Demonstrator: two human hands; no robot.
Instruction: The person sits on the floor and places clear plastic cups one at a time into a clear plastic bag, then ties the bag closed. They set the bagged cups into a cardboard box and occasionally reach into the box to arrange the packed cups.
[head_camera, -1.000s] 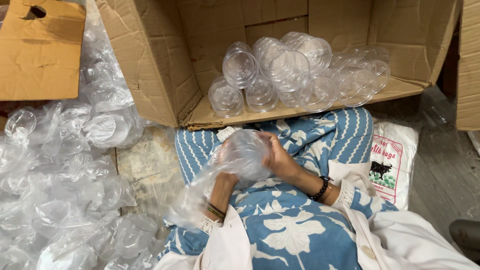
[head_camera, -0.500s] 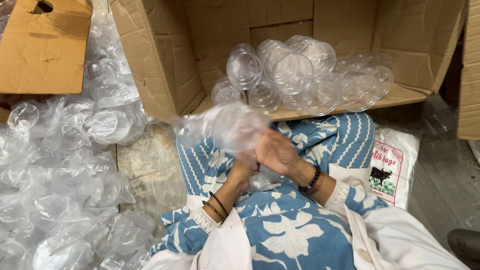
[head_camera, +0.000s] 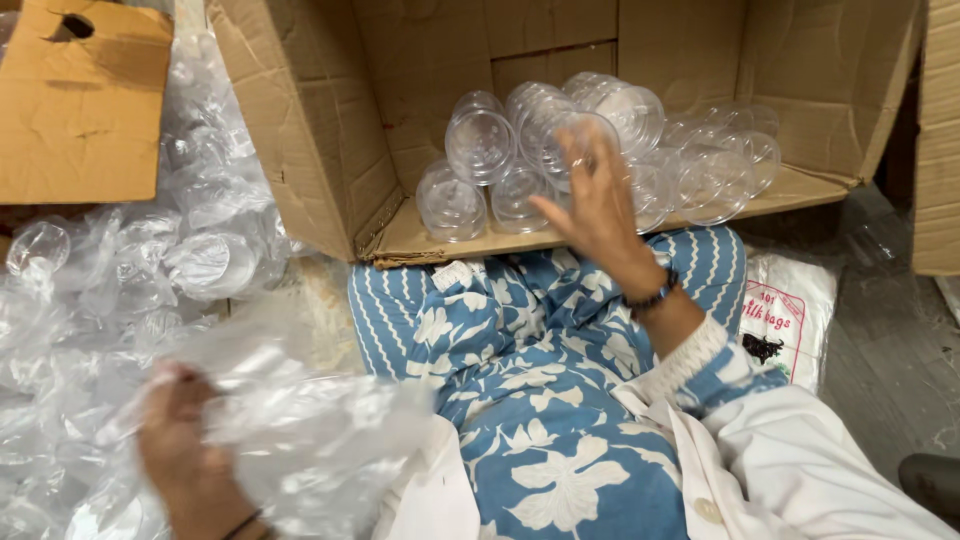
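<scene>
Right at the mouth of the big cardboard box (head_camera: 320, 170), lying on its side, sits the stack of clear plastic cups (head_camera: 600, 150), mostly on their sides with rims or bases facing out toward the camera. So each cup's long axis runs roughly front to back, into the box.

The right hand (head_camera: 600, 205) is up against that cluster, palm toward the cups, fingers (head_camera: 578, 150) spread wide and loosely curved. The fingertips overlap one cup near the middle of the pile, looks like touching, but I can't tell for sure whether it's actually gripping it or just pressed against it. Cups lie straight ahead of and slightly above that hand, so it's clearly the nearer one.

The left hand (head_camera: 185, 455) is way off at lower left, well apart from the box, closed on a crumpled clear plastic bag (head_camera: 300, 440). It's a bit blurred, so the exact grip is hard to read.

Further out: a heap of more clear plastic wrap and cups (head_camera: 120, 290) on the left, a flat cardboard flap (head_camera: 80, 110) top left, and a white printed bag (head_camera: 790, 320) on the floor beside the blue patterned lap (head_camera: 540, 400).
</scene>
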